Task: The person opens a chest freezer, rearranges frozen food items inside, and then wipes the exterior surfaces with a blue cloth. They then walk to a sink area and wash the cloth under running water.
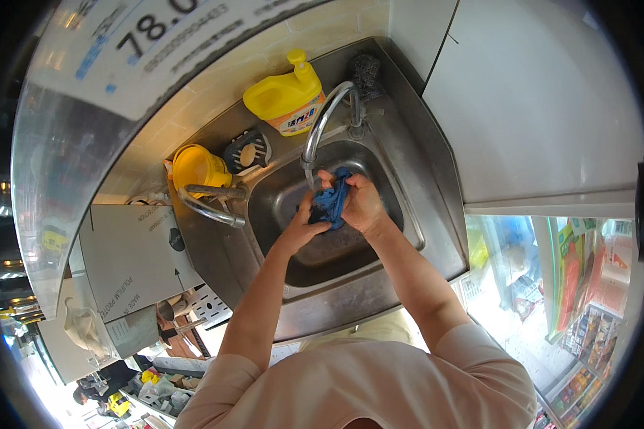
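Over the stainless-steel sink basin (322,271) I hold a crumpled blue cloth (334,202) between my two hands. My left hand (305,222) grips its left and lower side, with fingers partly hidden behind it. Around the right side of the cloth, my right hand (365,202) has its thumb near the top. Water (309,179) appears to run from the curved chrome faucet (322,118) just above and left of my hands. The cloth looks wet and bunched up.
Behind the basin stand a yellow detergent jug (287,96), a soap dish (257,153) with soap and a yellow bucket (196,169). A second chrome spout (212,209) juts in at left. A dark mesh scrubber (366,72) sits in the back corner. White panels (536,107) border the right.
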`<act>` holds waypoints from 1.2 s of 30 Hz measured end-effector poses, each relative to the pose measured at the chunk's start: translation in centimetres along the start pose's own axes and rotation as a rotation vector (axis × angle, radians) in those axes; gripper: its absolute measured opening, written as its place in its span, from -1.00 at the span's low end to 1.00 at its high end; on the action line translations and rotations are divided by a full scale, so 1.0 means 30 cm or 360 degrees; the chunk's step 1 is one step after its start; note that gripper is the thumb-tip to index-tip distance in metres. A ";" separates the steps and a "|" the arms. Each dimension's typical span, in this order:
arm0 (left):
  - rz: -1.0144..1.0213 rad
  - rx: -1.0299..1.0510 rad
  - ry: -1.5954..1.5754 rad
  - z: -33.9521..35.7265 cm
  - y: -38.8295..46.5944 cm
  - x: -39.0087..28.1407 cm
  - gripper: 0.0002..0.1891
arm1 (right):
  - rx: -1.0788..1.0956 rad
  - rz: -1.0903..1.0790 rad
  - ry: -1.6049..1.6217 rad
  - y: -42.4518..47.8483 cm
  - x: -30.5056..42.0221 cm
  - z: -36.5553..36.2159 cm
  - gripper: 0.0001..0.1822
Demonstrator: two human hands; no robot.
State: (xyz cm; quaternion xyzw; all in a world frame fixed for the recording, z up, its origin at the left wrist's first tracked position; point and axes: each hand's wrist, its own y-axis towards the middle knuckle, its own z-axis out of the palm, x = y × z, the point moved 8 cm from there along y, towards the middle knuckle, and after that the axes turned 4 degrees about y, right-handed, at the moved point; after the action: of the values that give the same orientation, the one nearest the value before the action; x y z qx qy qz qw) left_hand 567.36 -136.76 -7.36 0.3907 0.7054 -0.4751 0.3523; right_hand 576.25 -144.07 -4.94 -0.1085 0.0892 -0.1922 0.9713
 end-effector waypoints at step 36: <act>-0.0393 -0.0737 -0.0609 0.032 0.146 0.045 -0.72 | -0.0999 -0.0340 -0.0098 0.027 -0.118 -0.376 -0.66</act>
State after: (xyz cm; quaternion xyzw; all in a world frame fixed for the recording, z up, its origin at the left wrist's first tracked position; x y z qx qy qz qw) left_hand 570.75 -136.31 -10.54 0.1153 0.7577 -0.4060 0.4977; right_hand 570.90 -143.94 -15.51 -0.4170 0.1027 -0.2526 0.8670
